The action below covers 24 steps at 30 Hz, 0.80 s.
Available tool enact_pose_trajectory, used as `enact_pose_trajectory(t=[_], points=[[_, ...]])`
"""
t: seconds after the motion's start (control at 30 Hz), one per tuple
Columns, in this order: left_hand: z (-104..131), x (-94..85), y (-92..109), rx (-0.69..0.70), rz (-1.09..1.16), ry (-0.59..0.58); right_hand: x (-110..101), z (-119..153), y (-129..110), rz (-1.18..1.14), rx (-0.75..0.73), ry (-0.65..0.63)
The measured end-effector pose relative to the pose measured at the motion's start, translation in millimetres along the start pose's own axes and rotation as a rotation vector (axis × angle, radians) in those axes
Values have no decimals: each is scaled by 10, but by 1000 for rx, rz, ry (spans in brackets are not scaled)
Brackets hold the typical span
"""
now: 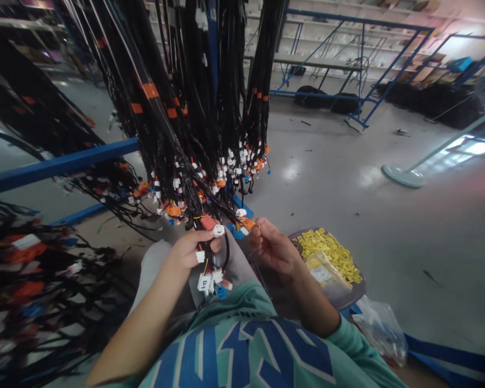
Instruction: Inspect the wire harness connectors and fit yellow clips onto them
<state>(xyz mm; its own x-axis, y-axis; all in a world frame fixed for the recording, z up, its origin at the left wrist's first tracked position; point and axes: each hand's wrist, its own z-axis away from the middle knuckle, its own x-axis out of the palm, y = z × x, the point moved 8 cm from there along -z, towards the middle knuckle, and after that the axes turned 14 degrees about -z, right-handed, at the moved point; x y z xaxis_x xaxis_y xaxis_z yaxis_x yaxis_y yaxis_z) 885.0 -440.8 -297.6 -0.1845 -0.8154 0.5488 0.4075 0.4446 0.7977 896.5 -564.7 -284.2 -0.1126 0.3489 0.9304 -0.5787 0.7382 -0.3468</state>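
Observation:
My left hand (192,248) is closed around a bunch of black harness wires, with a white connector (218,230) at its fingertips and a red connector (207,221) just above. Below that hand dangle more white connectors (205,282) and a blue connector (221,292). My right hand (275,245) pinches the end of an orange connector (247,223); whether a small part sits between those fingertips is hidden. Thick bundles of black wire harnesses (186,108) hang in front of me, ending in many white, orange and blue connectors (236,164).
A round tray (358,293) of small yellow parts (327,250) stands at my right, a clear bag (327,272) lying on it. Another plastic bag (382,328) hangs beside it. Blue rack bars (60,166) and more harnesses (28,285) are on the left. A stand base (404,176) rests on the floor.

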Motion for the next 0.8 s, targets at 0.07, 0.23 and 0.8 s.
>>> enact_pose_trajectory(t=[0.07, 0.23, 0.8], points=[[-2, -6, -11, -1, 0, -10, 13, 4, 34, 22, 23, -3], [-1, 1, -15, 16, -3, 9, -47, 5, 111, 64, 70, 37], [1, -28, -55, 1, -48, 37, -100, -92, 408, -86, 171, 0]])
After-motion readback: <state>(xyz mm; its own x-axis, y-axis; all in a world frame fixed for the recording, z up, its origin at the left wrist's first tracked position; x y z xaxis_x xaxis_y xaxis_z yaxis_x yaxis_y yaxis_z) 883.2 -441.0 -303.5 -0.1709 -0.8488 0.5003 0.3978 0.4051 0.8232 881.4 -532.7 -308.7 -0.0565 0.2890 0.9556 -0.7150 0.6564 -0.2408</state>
